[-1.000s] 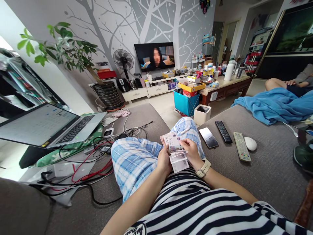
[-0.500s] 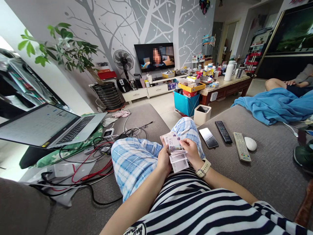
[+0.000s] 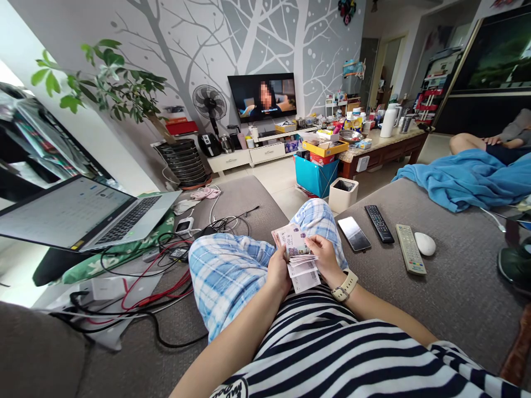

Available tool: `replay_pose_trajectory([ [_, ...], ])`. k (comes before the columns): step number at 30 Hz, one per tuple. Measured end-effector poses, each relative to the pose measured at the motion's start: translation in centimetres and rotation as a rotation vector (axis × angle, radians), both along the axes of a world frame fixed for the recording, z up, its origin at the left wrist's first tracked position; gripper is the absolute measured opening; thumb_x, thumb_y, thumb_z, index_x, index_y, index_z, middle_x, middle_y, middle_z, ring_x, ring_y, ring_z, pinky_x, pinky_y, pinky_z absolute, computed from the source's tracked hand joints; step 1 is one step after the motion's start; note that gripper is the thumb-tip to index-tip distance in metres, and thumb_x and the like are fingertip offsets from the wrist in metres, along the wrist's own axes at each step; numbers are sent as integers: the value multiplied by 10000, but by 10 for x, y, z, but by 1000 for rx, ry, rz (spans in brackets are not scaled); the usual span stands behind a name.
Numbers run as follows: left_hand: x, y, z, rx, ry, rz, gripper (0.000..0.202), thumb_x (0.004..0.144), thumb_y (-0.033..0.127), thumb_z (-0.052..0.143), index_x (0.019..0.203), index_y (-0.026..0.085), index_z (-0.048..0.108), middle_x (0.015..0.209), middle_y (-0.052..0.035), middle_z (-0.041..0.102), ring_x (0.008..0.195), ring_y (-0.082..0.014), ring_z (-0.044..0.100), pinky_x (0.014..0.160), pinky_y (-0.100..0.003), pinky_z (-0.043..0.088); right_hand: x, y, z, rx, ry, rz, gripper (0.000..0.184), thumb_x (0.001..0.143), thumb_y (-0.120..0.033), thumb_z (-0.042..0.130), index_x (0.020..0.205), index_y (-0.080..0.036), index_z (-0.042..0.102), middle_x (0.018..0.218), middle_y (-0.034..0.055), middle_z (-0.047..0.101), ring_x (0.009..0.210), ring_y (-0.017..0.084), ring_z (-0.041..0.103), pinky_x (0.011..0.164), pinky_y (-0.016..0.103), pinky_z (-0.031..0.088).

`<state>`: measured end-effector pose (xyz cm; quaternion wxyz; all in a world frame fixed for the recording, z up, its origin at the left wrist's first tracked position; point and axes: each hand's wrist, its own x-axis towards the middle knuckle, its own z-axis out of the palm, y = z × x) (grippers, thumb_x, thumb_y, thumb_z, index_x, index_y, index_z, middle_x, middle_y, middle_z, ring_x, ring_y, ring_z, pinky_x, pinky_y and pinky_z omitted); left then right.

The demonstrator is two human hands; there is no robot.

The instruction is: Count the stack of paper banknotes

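Note:
A stack of banknotes (image 3: 295, 241) is held over my lap, its upper notes flat and the lower ones fanned and bent down toward my striped shirt. My left hand (image 3: 279, 270) is closed on the stack's left edge, thumb on top. On the other side my right hand (image 3: 323, 255) pinches the notes' right edge between thumb and fingers. A pale wristwatch (image 3: 345, 285) is on my right wrist. Beneath the notes are my blue plaid trousers (image 3: 232, 271). The undersides of the notes and some of my fingers are hidden.
Right of my knee lie a phone (image 3: 354, 232), a black remote (image 3: 379, 224), a beige remote (image 3: 410, 249) and a white mouse (image 3: 425, 243). Tangled cables (image 3: 166, 276) and a laptop (image 3: 128, 218) lie left. Another person's legs (image 3: 468, 141) and a blue blanket (image 3: 481, 177) are far right.

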<state>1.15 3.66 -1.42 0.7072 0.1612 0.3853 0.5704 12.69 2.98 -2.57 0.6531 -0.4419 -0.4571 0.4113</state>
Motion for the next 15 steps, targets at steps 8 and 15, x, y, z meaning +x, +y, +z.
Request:
replay_pose_trajectory([
  [8,1,-1,1,10,-4,8,227,880,175,535,1014,77,689,932,-132,768,836,-236,739,841,-358,572,0,-1,2,22,-23,3,342,786,-476,636,605,-211,515,559,-34,432,542,139,381,549,293,322],
  [15,1,-1,2,5,4,6,232,881,190,528,1013,87,689,918,-131,769,811,-239,740,834,-373,577,-1,0,1,15,-2,-2,340,770,-500,645,628,-211,537,552,-36,445,536,142,385,541,293,336],
])
